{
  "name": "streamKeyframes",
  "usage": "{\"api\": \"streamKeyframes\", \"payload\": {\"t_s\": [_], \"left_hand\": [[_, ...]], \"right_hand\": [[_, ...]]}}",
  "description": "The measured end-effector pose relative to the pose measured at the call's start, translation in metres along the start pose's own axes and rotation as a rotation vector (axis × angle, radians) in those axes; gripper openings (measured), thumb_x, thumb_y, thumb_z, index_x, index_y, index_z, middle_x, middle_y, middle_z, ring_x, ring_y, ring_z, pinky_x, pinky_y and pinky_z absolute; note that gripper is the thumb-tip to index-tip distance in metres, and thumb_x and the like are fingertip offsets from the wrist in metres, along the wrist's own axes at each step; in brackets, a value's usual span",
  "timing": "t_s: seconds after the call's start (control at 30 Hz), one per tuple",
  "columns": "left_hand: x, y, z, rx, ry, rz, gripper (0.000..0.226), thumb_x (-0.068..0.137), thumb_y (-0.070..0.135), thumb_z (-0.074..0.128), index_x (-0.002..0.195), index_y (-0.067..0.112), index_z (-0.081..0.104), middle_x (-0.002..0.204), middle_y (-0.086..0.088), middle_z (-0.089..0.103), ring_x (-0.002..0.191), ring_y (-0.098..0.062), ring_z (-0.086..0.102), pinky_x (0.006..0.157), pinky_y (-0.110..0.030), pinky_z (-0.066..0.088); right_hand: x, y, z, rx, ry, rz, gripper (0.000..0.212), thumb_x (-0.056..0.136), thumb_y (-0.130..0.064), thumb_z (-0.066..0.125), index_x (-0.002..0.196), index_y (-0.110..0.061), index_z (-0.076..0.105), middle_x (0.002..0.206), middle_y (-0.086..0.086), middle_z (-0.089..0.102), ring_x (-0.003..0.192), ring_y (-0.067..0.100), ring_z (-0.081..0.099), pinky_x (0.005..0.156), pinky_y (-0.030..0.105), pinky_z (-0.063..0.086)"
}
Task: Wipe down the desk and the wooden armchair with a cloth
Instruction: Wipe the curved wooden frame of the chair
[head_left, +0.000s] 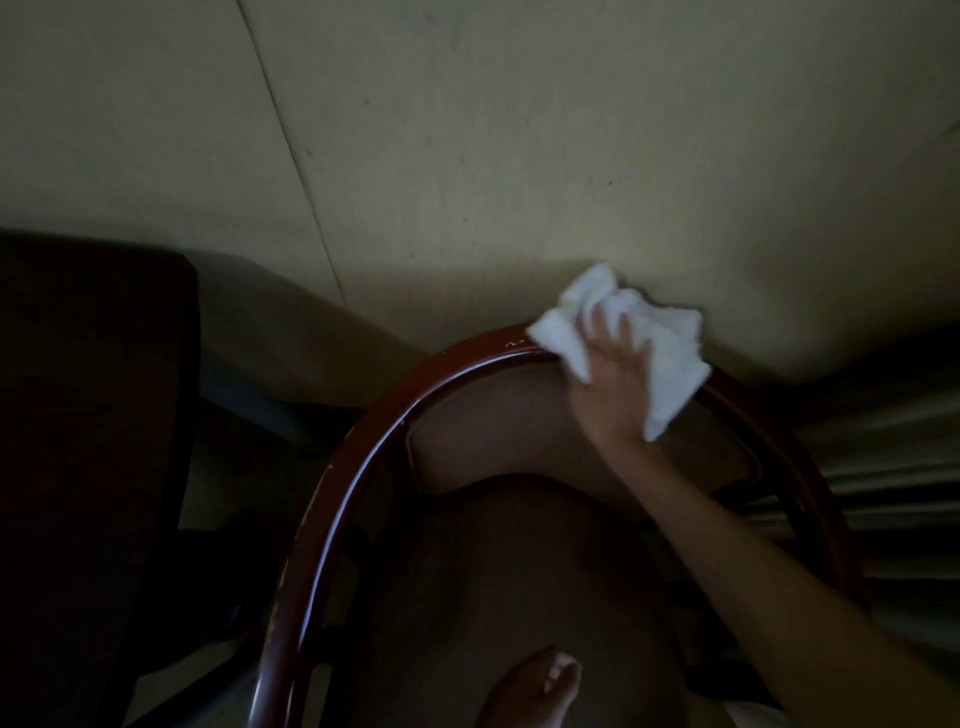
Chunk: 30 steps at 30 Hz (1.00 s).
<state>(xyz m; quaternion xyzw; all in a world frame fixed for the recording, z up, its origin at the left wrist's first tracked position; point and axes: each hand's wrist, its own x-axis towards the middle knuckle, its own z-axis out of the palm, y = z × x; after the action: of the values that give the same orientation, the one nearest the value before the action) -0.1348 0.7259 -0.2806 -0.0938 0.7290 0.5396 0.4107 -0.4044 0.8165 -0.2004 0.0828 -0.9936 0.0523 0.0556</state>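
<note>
Cloth (670, 358), white and crumpled, sits on top of the armchair's (332, 499) curved, glossy red-brown back rail. The right hand (613, 374) lies on it with fingers spread, pressing it to the wood; one end bunches beyond the fingertips and the other hangs past the rail beside the wrist. Below that hand are the brown padded back and the seat (493, 582). Nearer the viewer, at the lower edge, what seems to be the left hand (540, 686) shows over the seat, fingertips only; I cannot tell its pose. Far left of both hands stands a dark table (88, 426). A beige wall (467, 130) rises beyond the right hand.
</note>
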Motion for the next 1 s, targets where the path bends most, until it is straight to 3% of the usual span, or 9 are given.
{"api": "streamKeyframes", "payload": {"t_s": [0.1, 0.2, 0.33, 0.43, 0.6, 0.67, 0.73, 0.83, 1.0], "left_hand": [[0.002, 0.007, 0.02, -0.075, -0.034, -0.028, 0.034, 0.1, 0.031, 0.049, 0.126, 0.012, 0.058, 0.126, -0.01, 0.064, 0.112, -0.013, 0.061, 0.095, -0.018, 0.043], [0.003, 0.001, 0.019, -0.058, -0.05, -0.049, 0.034, 0.1, 0.033, 0.049, 0.126, 0.012, 0.059, 0.124, -0.009, 0.066, 0.113, -0.014, 0.062, 0.097, -0.021, 0.045], [0.015, -0.004, 0.015, -0.031, -0.015, -0.054, 0.034, 0.1, 0.038, 0.046, 0.124, 0.017, 0.06, 0.122, -0.005, 0.067, 0.113, -0.009, 0.061, 0.096, -0.018, 0.043], [0.02, 0.001, 0.011, -0.059, 0.002, -0.027, 0.035, 0.1, 0.037, 0.046, 0.122, 0.015, 0.061, 0.12, -0.006, 0.068, 0.111, -0.011, 0.062, 0.097, -0.021, 0.044], [0.029, 0.001, 0.001, -0.159, 0.139, -0.017, 0.014, 0.097, 0.038, 0.052, 0.107, 0.037, 0.062, 0.107, 0.019, 0.065, 0.102, 0.004, 0.06, 0.093, -0.017, 0.046], [0.032, 0.0, -0.006, -0.197, 0.181, -0.018, 0.014, 0.098, 0.031, 0.051, 0.104, 0.03, 0.064, 0.109, 0.008, 0.068, 0.104, -0.004, 0.063, 0.093, -0.021, 0.046], [0.034, 0.0, -0.016, -0.267, 0.222, -0.034, 0.012, 0.099, 0.021, 0.052, 0.095, 0.026, 0.063, 0.11, -0.011, 0.07, 0.104, -0.016, 0.066, 0.096, -0.03, 0.048], [0.037, 0.013, -0.035, -0.252, 0.336, 0.055, 0.015, 0.098, 0.02, 0.054, 0.099, 0.033, 0.062, 0.106, 0.001, 0.071, 0.101, -0.009, 0.065, 0.094, -0.027, 0.048], [0.038, 0.057, -0.083, -0.367, 0.552, 0.256, 0.021, 0.096, 0.02, 0.053, 0.11, 0.033, 0.063, 0.105, 0.014, 0.068, 0.094, 0.004, 0.063, 0.079, -0.013, 0.049]], "right_hand": [[-0.029, -0.087, 0.025, 0.102, -0.033, -0.272, 0.072, 0.081, -0.018, 0.039, 0.152, -0.024, 0.025, 0.161, 0.0, 0.019, 0.149, 0.029, 0.01, 0.119, 0.052, 0.008], [-0.021, -0.061, 0.011, 0.181, -0.051, -0.418, 0.07, 0.08, -0.009, 0.048, 0.148, -0.023, 0.037, 0.158, -0.002, 0.028, 0.148, 0.023, 0.02, 0.119, 0.048, 0.014], [0.013, 0.04, -0.01, 0.01, -0.047, -0.064, 0.062, 0.089, -0.007, 0.051, 0.148, -0.019, 0.035, 0.155, 0.004, 0.034, 0.142, 0.026, 0.033, 0.115, 0.051, 0.023], [0.017, 0.01, -0.008, -0.009, 0.014, -0.002, 0.055, 0.092, -0.015, 0.043, 0.146, -0.016, 0.036, 0.151, 0.009, 0.037, 0.14, 0.031, 0.034, 0.116, 0.05, 0.019], [-0.023, -0.127, 0.025, 0.176, -0.051, -0.442, 0.068, 0.081, -0.025, 0.043, 0.148, -0.024, 0.035, 0.158, 0.001, 0.028, 0.147, 0.026, 0.019, 0.119, 0.046, 0.009], [-0.012, -0.116, 0.02, 0.285, -0.109, -0.517, 0.065, 0.084, -0.021, 0.047, 0.148, -0.025, 0.037, 0.158, -0.002, 0.029, 0.146, 0.023, 0.024, 0.117, 0.043, 0.018], [0.001, -0.07, 0.009, 0.305, -0.112, -0.466, 0.06, 0.088, -0.012, 0.043, 0.147, -0.021, 0.038, 0.157, 0.0, 0.031, 0.144, 0.021, 0.029, 0.111, 0.038, 0.029], [0.019, 0.029, -0.001, 0.183, -0.007, -0.218, 0.051, 0.093, -0.007, 0.051, 0.144, -0.006, 0.043, 0.151, 0.015, 0.04, 0.141, 0.032, 0.036, 0.114, 0.043, 0.029], [0.016, 0.055, 0.001, 0.06, 0.041, 0.231, 0.062, 0.094, -0.059, 0.032, 0.124, -0.009, 0.055, 0.12, 0.016, 0.062, 0.114, 0.036, 0.053, 0.104, 0.047, 0.034]]}}
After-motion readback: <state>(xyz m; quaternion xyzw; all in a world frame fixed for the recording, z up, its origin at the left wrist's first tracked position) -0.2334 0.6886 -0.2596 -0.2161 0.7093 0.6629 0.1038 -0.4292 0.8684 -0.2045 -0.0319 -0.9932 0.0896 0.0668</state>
